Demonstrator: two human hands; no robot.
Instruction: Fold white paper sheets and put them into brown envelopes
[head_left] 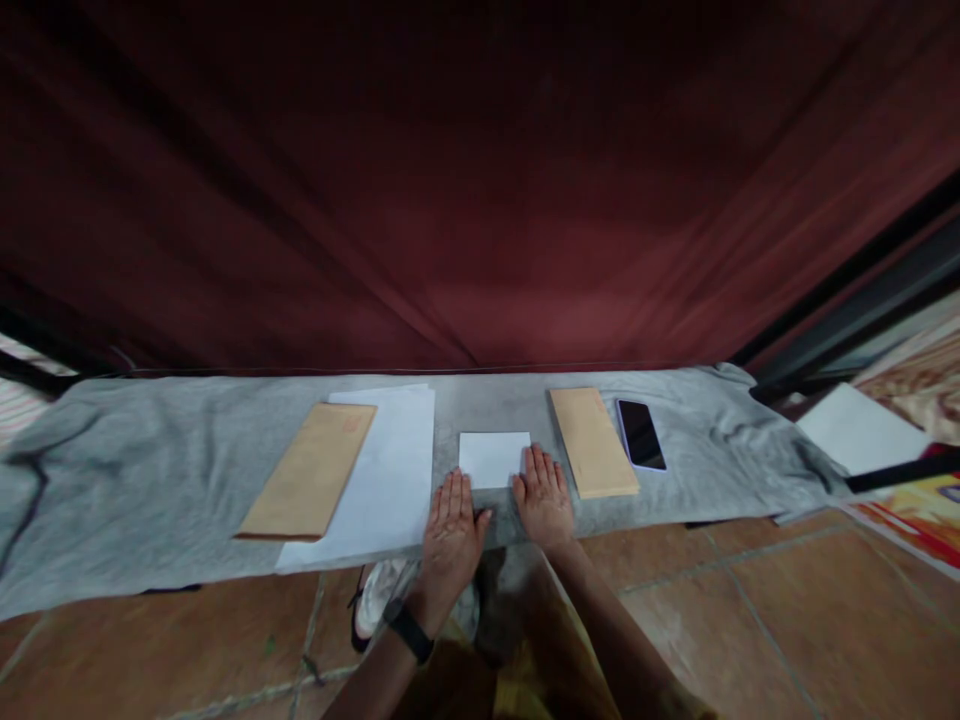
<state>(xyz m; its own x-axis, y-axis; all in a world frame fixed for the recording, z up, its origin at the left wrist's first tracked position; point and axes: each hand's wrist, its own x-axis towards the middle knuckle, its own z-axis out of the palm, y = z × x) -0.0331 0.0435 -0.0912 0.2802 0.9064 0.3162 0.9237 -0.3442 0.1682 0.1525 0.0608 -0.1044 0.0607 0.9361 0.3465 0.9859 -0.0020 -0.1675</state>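
Note:
A small white folded-looking paper lies flat on the grey cloth in front of me. My left hand rests flat with its fingers stretched out, the tips at the paper's lower left corner. On the other side, my right hand lies flat too, its fingertips at the paper's right edge. Neither hand grips anything. To the left, a brown envelope overlaps large white sheets. A second stack of brown envelopes lies just right of my right hand.
A phone with a dark screen lies right of the envelopes. Grey cloth covers the narrow bench. Behind it hangs a dark red curtain. Tiled floor shows below, and a white sheet is at far right.

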